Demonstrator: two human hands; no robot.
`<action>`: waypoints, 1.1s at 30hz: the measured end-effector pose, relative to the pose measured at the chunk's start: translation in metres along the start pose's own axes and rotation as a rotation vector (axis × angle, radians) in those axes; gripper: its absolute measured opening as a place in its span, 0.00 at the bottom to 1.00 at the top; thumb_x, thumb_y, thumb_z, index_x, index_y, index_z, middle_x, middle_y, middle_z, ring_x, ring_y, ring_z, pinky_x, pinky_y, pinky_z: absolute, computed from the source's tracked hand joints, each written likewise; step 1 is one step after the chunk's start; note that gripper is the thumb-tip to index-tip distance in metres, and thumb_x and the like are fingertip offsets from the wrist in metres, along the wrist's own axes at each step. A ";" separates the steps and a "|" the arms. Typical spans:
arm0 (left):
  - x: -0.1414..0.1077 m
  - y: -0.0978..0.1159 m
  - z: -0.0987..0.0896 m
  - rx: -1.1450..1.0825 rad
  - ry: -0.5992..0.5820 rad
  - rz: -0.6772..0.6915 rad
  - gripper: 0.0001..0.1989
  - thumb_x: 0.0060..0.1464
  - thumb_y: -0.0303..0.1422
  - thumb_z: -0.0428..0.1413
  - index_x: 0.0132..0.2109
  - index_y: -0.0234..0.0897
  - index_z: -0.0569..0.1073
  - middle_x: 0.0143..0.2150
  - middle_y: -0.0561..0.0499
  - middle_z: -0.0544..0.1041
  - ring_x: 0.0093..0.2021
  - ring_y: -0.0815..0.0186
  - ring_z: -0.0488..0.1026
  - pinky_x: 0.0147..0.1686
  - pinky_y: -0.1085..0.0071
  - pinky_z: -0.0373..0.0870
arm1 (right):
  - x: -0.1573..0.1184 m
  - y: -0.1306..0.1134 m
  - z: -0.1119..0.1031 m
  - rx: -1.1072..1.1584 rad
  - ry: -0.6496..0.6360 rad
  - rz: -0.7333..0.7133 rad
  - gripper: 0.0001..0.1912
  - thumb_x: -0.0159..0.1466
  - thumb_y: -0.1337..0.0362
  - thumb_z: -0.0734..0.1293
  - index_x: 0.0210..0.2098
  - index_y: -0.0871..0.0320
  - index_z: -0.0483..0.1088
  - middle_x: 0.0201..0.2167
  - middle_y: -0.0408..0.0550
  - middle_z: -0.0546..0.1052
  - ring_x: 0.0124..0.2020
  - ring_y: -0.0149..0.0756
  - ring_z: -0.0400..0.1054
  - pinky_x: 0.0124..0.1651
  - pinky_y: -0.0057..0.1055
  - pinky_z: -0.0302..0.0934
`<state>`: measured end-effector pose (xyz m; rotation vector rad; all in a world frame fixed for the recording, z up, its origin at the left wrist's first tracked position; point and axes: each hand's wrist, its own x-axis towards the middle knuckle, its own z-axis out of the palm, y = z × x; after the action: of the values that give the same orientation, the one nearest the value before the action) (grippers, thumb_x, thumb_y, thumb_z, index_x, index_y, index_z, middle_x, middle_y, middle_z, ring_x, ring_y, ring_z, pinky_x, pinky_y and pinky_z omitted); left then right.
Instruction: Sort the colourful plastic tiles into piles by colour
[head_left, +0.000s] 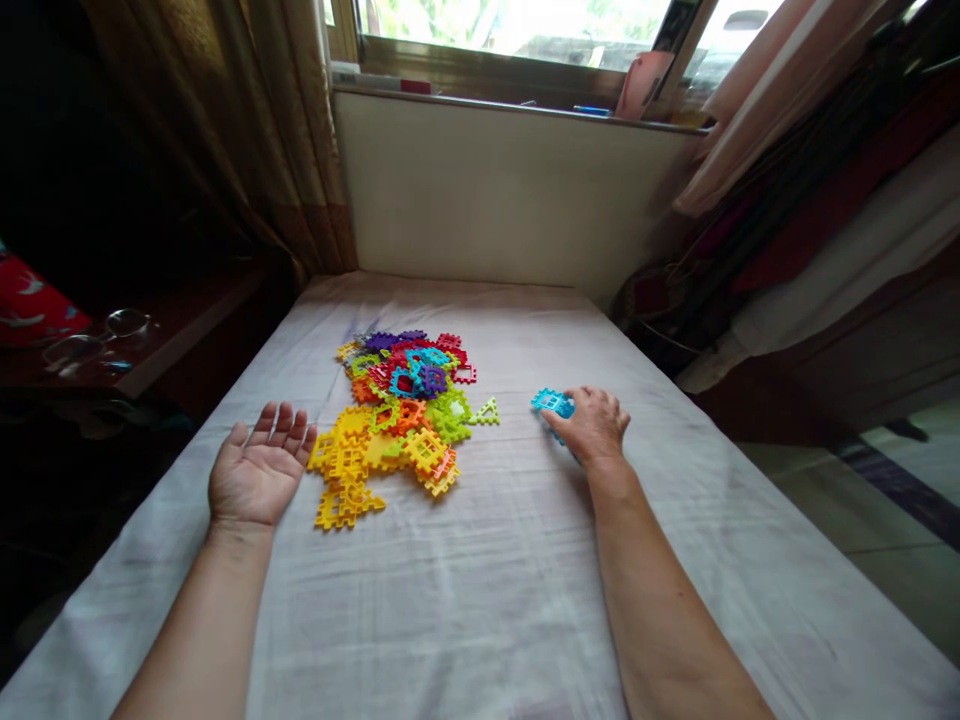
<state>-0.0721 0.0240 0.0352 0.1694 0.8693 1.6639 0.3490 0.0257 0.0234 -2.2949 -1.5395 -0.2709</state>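
A heap of interlocking plastic tiles with notched edges lies left of centre on the pale sheet. Yellow tiles point(349, 455) make up its near side, with lime green tiles point(450, 415), red tiles point(465, 365) and purple tiles point(433, 380) farther back. My left hand point(259, 470) rests palm up beside the yellow ones, its fingers stretched out and nothing in it. Away to the right of the heap, my right hand point(596, 425) is closed over blue tiles point(551, 402), thumb on the near side. The hand hides part of them, so I cannot tell how many there are.
The sheet-covered surface point(450, 620) ends at a low wall point(510, 190) under a window. Eyeglasses point(127, 322) lie on a dark side table point(187, 320) at left. Curtains hang at the left, and clothes point(847, 230) hang along the right. A pink cup point(641, 85) stands on the sill.
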 end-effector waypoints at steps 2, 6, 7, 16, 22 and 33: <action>-0.001 0.000 0.001 0.006 -0.001 0.002 0.16 0.64 0.40 0.44 0.42 0.40 0.75 0.39 0.48 0.82 0.41 0.61 0.80 0.40 0.63 0.79 | 0.001 0.003 0.001 -0.009 -0.028 0.007 0.20 0.58 0.51 0.72 0.46 0.55 0.79 0.55 0.65 0.74 0.57 0.60 0.64 0.51 0.51 0.56; -0.002 0.000 0.003 0.000 0.011 0.004 0.17 0.64 0.39 0.44 0.43 0.39 0.74 0.39 0.48 0.82 0.41 0.61 0.80 0.39 0.62 0.79 | 0.002 0.003 0.002 -0.015 -0.050 0.001 0.21 0.57 0.51 0.72 0.46 0.55 0.79 0.55 0.65 0.73 0.58 0.61 0.63 0.52 0.52 0.57; -0.003 0.000 0.003 -0.005 0.014 0.004 0.17 0.64 0.39 0.43 0.43 0.38 0.74 0.39 0.48 0.82 0.41 0.61 0.80 0.38 0.62 0.79 | 0.003 0.001 0.001 -0.019 -0.053 0.000 0.21 0.56 0.51 0.72 0.46 0.55 0.79 0.55 0.64 0.73 0.58 0.61 0.63 0.53 0.53 0.58; 0.001 0.000 0.000 -0.034 -0.001 -0.010 0.16 0.63 0.39 0.44 0.44 0.38 0.74 0.39 0.48 0.82 0.40 0.60 0.81 0.38 0.61 0.79 | -0.006 -0.070 -0.002 0.252 -0.081 -0.294 0.22 0.61 0.58 0.67 0.54 0.56 0.73 0.58 0.57 0.73 0.58 0.51 0.66 0.59 0.47 0.60; 0.002 0.000 -0.001 -0.046 0.002 -0.006 0.16 0.63 0.39 0.44 0.44 0.37 0.74 0.39 0.48 0.82 0.40 0.60 0.81 0.38 0.61 0.79 | 0.003 -0.143 0.007 0.414 -0.243 -0.565 0.31 0.62 0.56 0.69 0.63 0.54 0.65 0.64 0.54 0.67 0.64 0.45 0.61 0.63 0.43 0.58; 0.002 -0.001 -0.002 -0.054 -0.016 -0.007 0.15 0.63 0.39 0.45 0.44 0.37 0.74 0.39 0.47 0.82 0.41 0.60 0.81 0.40 0.61 0.79 | -0.011 -0.127 0.026 0.433 -0.266 -0.519 0.14 0.62 0.64 0.68 0.47 0.53 0.75 0.48 0.49 0.78 0.51 0.40 0.71 0.55 0.37 0.62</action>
<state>-0.0732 0.0252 0.0321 0.1425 0.8114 1.6750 0.2266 0.0703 0.0200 -1.6236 -2.0731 0.2333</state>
